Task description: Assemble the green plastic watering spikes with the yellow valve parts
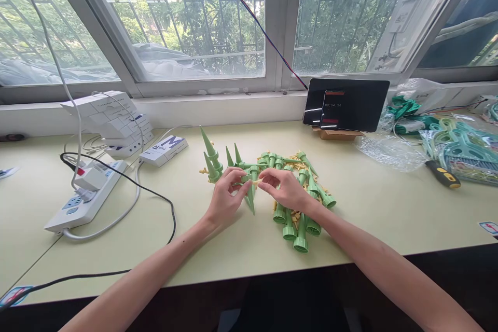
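Note:
In the head view, my left hand (226, 194) is closed on a green plastic plant watering spike (251, 200), whose pointed end slants down toward me. Facing it, my right hand (286, 187) pinches a small pale yellow plastic valve (257, 181) against the spike's side. Fingers hide part of where the two meet, so I cannot tell how far the valve sits in. Several loose green spikes (301, 241) lie with small yellow pieces (296, 216) around and under my right hand. Beyond my left hand, other green spikes (210, 148) stand point up, some with yellow parts at their sides.
A power strip (93, 202) with cables and white boxes (116, 122) occupies the left side. At the back, a tablet (361, 106) and a phone showing a timer (332, 114) lean upright. Plastic bags (462, 148) and a yellow-black screwdriver handle (443, 174) lie at right.

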The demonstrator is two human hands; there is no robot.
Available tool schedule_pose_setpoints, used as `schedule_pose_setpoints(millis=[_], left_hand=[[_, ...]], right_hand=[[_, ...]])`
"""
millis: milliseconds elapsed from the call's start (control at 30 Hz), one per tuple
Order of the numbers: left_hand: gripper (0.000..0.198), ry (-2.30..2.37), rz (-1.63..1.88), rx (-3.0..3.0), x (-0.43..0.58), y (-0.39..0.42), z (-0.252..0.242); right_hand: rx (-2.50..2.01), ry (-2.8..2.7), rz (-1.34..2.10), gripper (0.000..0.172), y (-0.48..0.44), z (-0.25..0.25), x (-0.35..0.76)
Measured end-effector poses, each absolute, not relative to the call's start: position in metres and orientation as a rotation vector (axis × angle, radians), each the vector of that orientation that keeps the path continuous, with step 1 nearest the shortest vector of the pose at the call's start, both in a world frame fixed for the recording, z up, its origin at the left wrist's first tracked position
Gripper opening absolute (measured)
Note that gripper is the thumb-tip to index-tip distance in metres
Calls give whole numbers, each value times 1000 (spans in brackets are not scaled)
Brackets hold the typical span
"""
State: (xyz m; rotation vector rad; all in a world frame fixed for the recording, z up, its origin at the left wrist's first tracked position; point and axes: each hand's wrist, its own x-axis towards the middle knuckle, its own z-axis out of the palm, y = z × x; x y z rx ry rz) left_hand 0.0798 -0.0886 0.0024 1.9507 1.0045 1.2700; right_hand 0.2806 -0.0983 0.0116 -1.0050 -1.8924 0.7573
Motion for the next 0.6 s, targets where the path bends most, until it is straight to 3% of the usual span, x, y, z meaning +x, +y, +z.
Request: schedule_pose_setpoints(millis=[433,600], left_hand=[[14,1003,1262,2010,79,-89,2],[12,1016,1267,2003,79,-89,3]], right_hand=[[-987,-1970,740,28,-98,12,281],[-992,-1934,762,18,-98,12,281]])
